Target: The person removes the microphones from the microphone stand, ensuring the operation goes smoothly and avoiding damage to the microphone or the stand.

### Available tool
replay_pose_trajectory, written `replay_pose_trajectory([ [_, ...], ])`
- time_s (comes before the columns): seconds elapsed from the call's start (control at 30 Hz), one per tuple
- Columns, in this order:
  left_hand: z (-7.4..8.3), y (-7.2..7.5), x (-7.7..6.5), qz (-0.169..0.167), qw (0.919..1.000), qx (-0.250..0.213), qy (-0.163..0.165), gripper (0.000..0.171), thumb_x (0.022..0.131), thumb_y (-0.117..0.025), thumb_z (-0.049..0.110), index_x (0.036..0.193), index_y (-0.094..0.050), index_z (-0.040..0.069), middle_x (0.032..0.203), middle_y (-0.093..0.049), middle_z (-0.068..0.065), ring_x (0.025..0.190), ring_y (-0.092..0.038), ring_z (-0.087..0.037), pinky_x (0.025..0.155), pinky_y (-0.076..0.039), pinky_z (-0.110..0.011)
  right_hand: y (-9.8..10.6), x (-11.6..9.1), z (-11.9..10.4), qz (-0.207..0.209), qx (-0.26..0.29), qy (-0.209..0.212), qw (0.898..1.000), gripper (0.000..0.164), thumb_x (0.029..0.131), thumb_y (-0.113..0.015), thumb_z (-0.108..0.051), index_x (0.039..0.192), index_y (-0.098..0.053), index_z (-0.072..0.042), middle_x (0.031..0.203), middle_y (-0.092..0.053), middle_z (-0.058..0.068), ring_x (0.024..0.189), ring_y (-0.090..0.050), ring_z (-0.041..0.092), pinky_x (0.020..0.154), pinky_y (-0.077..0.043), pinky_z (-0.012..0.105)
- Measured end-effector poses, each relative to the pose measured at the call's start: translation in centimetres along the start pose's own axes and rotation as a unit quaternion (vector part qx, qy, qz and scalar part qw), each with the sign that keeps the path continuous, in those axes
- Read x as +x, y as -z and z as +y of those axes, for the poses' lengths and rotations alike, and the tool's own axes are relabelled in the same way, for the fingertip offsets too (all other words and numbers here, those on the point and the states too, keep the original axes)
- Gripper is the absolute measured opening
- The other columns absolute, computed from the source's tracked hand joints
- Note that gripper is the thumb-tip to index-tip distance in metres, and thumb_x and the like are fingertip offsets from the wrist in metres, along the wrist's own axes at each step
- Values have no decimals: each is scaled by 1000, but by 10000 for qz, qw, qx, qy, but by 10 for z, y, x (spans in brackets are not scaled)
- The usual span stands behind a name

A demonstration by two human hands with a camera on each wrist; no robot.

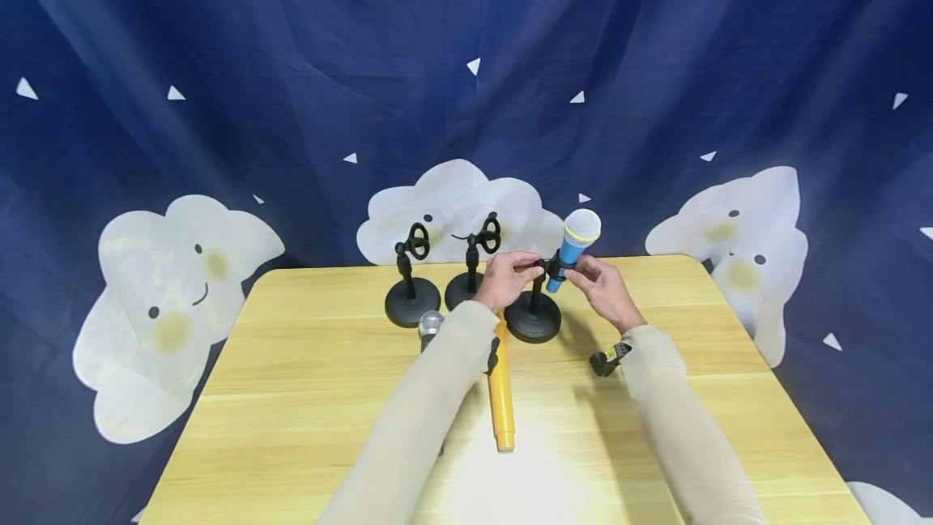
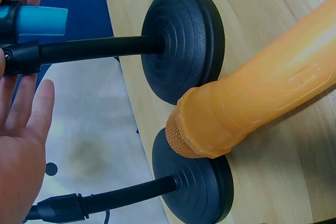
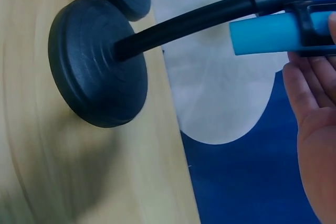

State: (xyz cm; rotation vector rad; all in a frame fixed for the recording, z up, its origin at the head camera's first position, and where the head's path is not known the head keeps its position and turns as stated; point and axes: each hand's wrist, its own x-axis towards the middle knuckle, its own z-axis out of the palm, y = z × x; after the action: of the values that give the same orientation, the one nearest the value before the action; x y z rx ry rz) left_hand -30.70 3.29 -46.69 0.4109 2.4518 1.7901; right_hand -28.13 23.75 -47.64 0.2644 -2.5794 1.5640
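A blue microphone with a silver mesh head sits tilted in the black clip of the rightmost desk stand. My left hand pinches this stand at the joint under the clip, its other fingers stretched out in the left wrist view. On the other side, my right hand holds the blue microphone at the clip, thumb on one side and fingers on the other. The microphone's blue lower end sticks out below the clip in the right wrist view.
Two more black stands, a left one and a middle one, have bare clips. An orange microphone lies under my left wrist. A dark microphone with a silver head is partly hidden by my left sleeve. Behind the table hangs a blue curtain.
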Motion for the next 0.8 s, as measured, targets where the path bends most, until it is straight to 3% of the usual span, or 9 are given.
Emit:
replay_pose_trajectory([
  [0.17, 1, 0, 0, 47, 10000, -46, 5, 27, 92, -71, 3, 119, -72, -1, 114, -72, -13, 106, -70, -23, 89, -56, -26, 6, 1, -8, -95, 276, 45, 9996, 26, 94, -71, -11, 114, -64, 4, 110, -69, 21, 103, -67, 28, 81, -52, 19],
  [0.27, 1, -1, 0, 77, 9999, -44, 58, 27, 92, -71, 3, 118, -72, -1, 114, -73, -12, 106, -70, -22, 90, -56, -27, 9, 2, -13, -171, 467, 129, 9987, 34, 93, -70, -7, 122, -61, 8, 121, -65, 26, 110, -65, 35, 85, -52, 17],
  [0.4, 1, -1, 0, 97, 9999, -73, 91, 26, 92, -72, 3, 118, -73, 0, 114, -73, -12, 106, -70, -23, 91, -56, -27, 11, 3, -18, -46, 528, 120, 9985, 35, 96, -68, -11, 125, -61, 7, 121, -66, 23, 109, -65, 24, 89, -51, 19],
  [0.6, 1, 0, -1, 93, 9998, -73, 152, 27, 92, -72, 7, 118, -73, 2, 115, -73, -11, 106, -70, -22, 91, -55, -27, 14, 4, -24, 225, 593, 97, 9979, 31, 95, -70, -15, 118, -64, 6, 105, -70, 10, 97, -64, 2, 88, -51, 18],
  [0.8, 0, -1, -1, 123, 9999, -63, 87, 26, 92, -72, 5, 117, -73, 2, 114, -73, -12, 106, -70, -23, 91, -56, -28, 16, 0, -47, 371, 685, 221, 9967, 29, 95, -68, -5, 116, -62, 14, 107, -67, 24, 92, -62, -1, 84, -51, 14],
])
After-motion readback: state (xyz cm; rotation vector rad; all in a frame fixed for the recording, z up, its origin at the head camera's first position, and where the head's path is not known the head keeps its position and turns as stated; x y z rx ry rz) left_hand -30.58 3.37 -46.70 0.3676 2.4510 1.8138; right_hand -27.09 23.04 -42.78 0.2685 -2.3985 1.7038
